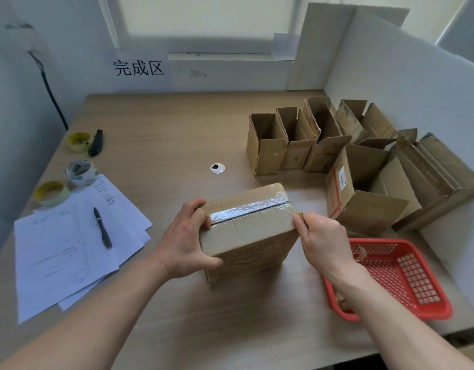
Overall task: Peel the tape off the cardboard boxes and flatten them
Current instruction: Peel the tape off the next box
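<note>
A closed cardboard box [253,231] stands on the wooden table [163,134] in front of me. A strip of clear shiny tape [250,208] runs along its top seam. My left hand [186,241] grips the box's left end, thumb on the near side and fingers over the top. My right hand [322,239] pinches the tape's loose end [300,215] at the box's right edge.
Several open boxes [297,140] stand at the back right, with a larger open box [364,198] beside them. A red basket [398,276] holding tape scraps sits at my right. Papers [70,244] with a pen [102,227], tape rolls [80,172] and a knife [96,142] lie at the left.
</note>
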### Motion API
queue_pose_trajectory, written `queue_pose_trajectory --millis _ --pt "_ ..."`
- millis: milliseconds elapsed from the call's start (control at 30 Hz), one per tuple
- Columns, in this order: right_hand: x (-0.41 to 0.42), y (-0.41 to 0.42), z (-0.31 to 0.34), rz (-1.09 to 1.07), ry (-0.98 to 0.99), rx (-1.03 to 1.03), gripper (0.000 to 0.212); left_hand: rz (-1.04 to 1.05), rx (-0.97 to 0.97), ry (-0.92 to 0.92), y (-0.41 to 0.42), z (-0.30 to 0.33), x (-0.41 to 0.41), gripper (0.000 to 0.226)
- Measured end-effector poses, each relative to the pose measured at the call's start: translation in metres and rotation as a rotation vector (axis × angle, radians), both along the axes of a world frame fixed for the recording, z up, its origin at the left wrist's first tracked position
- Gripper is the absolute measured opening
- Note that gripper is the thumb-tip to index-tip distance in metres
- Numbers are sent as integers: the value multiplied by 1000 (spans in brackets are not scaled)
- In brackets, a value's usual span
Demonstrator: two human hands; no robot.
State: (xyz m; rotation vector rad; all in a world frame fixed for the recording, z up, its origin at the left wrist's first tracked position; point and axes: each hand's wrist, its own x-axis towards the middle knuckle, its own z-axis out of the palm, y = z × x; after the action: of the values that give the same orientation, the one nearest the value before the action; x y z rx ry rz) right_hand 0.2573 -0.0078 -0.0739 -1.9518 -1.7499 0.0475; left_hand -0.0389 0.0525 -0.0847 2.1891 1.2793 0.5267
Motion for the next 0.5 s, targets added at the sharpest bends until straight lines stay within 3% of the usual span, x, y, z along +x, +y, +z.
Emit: queue_pose_trajectory --millis 167,333,500 --pt "14 4 1 113 205 -89 40 -39 -47 48 6 7 -5 66" --pt "16 8 11 55 532 -202 40 -49 -191 75 22 29 -7 64" --pt "14 17 27 37 909 -342 41 46 -418 -155 45 70 -7 67"
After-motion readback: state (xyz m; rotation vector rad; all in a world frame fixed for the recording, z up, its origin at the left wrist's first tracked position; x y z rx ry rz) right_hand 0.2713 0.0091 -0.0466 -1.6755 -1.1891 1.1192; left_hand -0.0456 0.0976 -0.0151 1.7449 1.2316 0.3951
